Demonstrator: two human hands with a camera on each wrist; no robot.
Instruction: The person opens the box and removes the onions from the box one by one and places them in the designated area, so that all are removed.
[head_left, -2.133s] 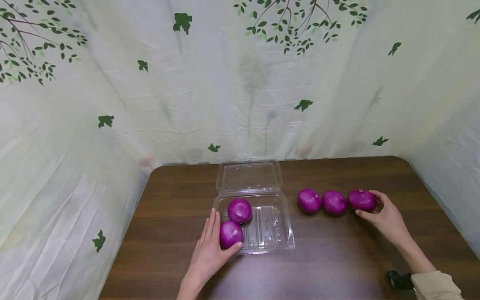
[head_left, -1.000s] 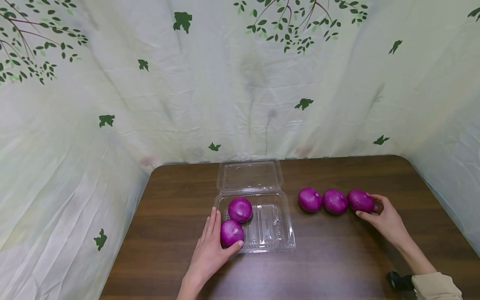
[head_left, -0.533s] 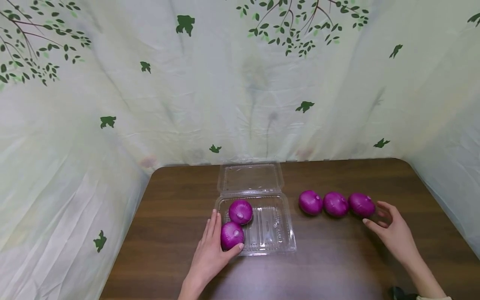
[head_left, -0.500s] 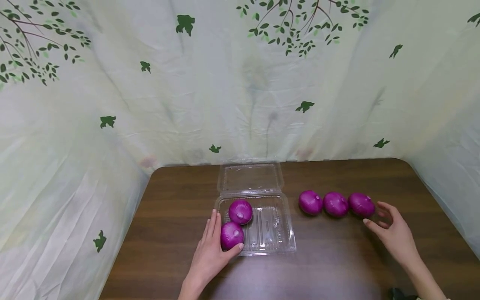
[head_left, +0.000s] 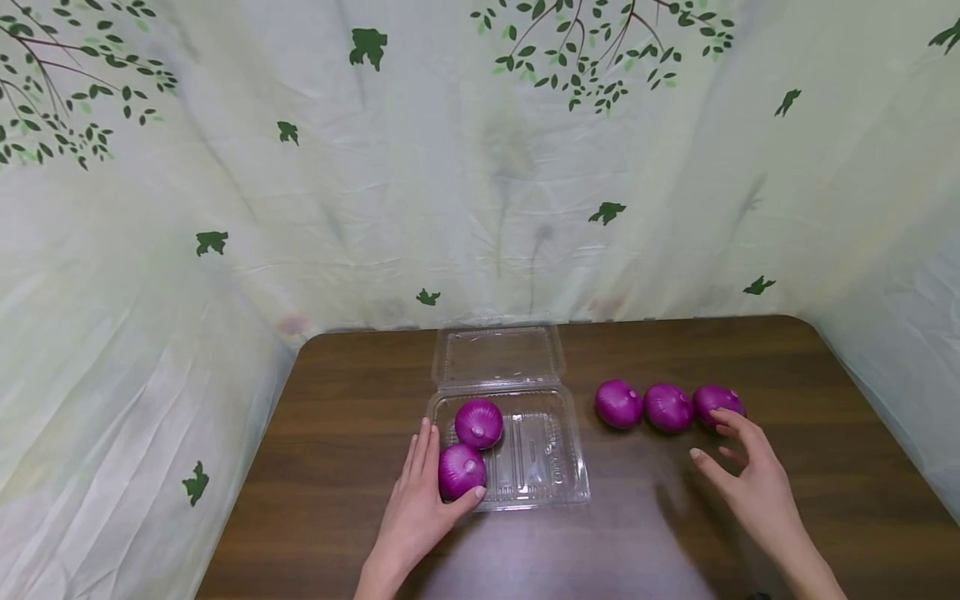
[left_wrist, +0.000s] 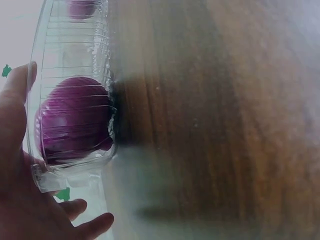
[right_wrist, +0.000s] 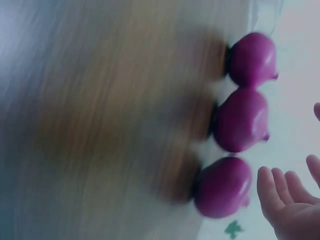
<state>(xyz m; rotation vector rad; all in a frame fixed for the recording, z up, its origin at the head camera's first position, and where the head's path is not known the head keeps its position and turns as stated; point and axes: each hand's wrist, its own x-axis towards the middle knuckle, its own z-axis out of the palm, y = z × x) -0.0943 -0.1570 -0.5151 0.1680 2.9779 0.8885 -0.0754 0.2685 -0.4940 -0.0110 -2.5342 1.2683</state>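
Note:
In the head view, a clear plastic clamshell container point(head_left: 536, 450) lies with its lid folded back. Two purple onions, one at the back point(head_left: 478, 423) and one in front point(head_left: 461, 471), sit along its left side. My left hand point(head_left: 420, 508) rests against the near left corner, fingers straight along the side and thumb on the front rim. To the right stand three more onions in a row: a left one point(head_left: 618, 404), a middle one point(head_left: 668, 407) and a right one point(head_left: 717, 403). My right hand point(head_left: 753, 479) hovers just in front of the right onion, fingers spread, holding nothing.
A brown wooden table point(head_left: 360, 383) carries everything. Behind it and at both sides hangs a pale curtain point(head_left: 465, 183) printed with green leaves. The open lid point(head_left: 498, 354) reaches the table's back edge.
My right hand first had its fingers round the right onion, then let go and drew back. Now it has moved left, in front of that onion. My left hand and the container stay put.

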